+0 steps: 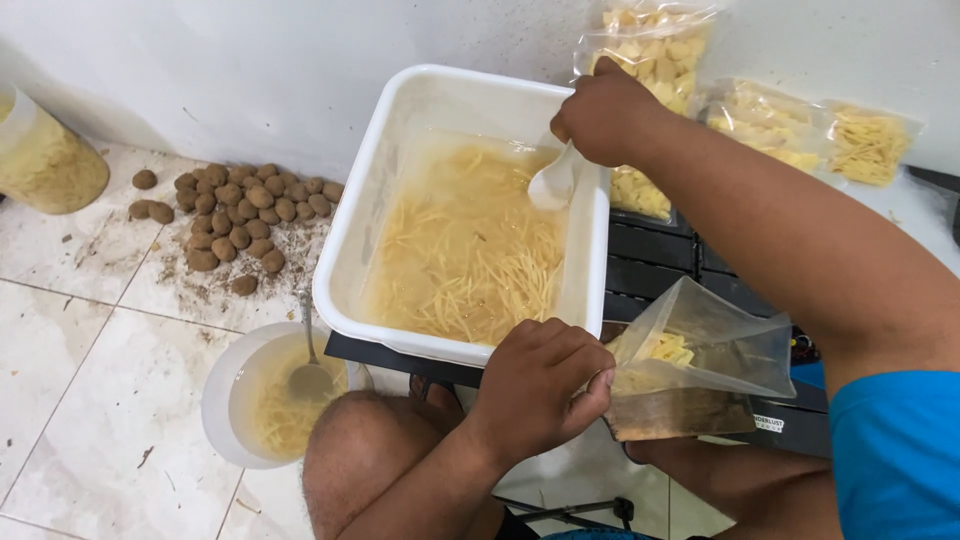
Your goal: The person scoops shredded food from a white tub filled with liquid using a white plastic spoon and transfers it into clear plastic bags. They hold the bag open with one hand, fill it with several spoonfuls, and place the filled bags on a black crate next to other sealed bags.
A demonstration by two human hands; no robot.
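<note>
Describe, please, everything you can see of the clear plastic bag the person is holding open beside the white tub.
The clear plastic bag is thin, glossy and soft, its mouth held open towards the white rectangular plastic tub. The left hand pinches its near rim. A small heap of pale yellow potato strips lies inside; the bottom looks brownish. It sits at the tub's right-hand corner, over a black crate. The right hand, holding a white spoon, does not touch it.
</note>
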